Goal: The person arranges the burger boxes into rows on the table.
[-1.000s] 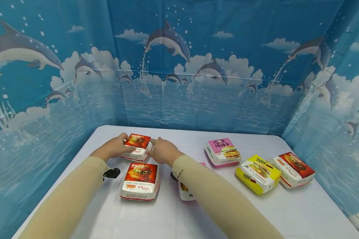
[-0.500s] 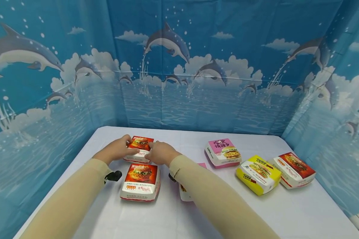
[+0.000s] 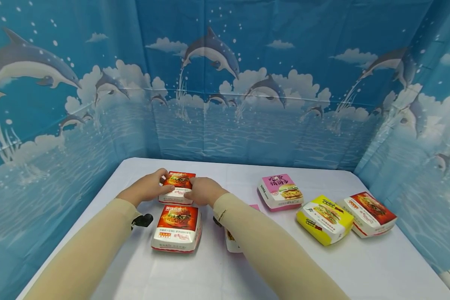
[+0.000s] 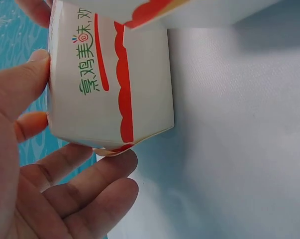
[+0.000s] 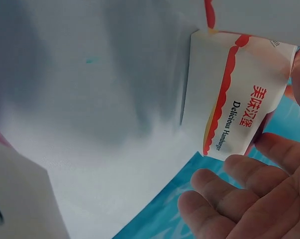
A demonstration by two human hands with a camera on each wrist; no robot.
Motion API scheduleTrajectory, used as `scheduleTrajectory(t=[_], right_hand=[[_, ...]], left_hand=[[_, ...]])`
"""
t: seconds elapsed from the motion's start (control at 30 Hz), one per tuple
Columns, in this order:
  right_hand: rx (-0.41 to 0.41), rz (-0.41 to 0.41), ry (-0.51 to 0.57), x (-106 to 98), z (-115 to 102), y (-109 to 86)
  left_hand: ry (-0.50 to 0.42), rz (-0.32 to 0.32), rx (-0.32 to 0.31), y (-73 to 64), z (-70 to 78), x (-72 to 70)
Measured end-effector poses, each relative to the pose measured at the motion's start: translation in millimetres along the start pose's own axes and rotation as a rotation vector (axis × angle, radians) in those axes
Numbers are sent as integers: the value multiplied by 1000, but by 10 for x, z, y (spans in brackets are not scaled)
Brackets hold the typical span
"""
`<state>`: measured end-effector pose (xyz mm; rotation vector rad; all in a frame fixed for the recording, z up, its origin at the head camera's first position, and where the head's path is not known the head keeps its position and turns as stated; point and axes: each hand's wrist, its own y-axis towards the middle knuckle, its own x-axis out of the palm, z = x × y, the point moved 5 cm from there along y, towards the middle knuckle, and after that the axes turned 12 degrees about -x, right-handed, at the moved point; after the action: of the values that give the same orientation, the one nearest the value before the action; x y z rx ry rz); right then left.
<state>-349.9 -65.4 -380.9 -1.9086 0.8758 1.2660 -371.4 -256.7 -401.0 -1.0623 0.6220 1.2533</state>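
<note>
I am watching a beige left sleeve [image 3: 86, 246] and a beige right sleeve [image 3: 281, 246] slanting inward over a white surface [image 3: 195, 279]. The left hand [image 3: 148, 188] is gripping the left side of a squarish red-and-white cardboard burger box [image 3: 179, 187], and the right hand [image 3: 207, 191] is gripping its right side. The box is sitting between them, just behind a matching near box [image 3: 176, 228]; I cannot tell whether the two are touching. I am counting six boxes: three red-and-white, including a far-right box [image 3: 371, 213]; two pink-and-white, one uncovered pink box [image 3: 281, 191] and one half-hidden pink box [image 3: 233, 246] showing beneath the right sleeve; and one yellow box [image 3: 325, 220].
</note>
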Motion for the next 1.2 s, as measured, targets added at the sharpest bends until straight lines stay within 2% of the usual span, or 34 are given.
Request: scheduleTrajectory(t=[0.17, 0.33, 0.5, 0.73, 0.97, 1.2], right_hand=[[11, 8, -17, -12, 21, 5], [17, 3, 20, -3, 41, 8], [14, -16, 5, 5, 57, 18], [45, -34, 43, 8, 95, 31], [45, -59, -54, -31, 88, 38], [38, -75, -73, -38, 99, 23]], left_hand=[[-15, -35, -4, 12, -16, 19], [-12, -37, -13, 17, -36, 26], [-19, -44, -18, 36, -20, 41], [-31, -45, -31, 61, 11, 68], [-57, -48, -36, 47, 51, 91], [-54, -50, -39, 19, 75, 107]])
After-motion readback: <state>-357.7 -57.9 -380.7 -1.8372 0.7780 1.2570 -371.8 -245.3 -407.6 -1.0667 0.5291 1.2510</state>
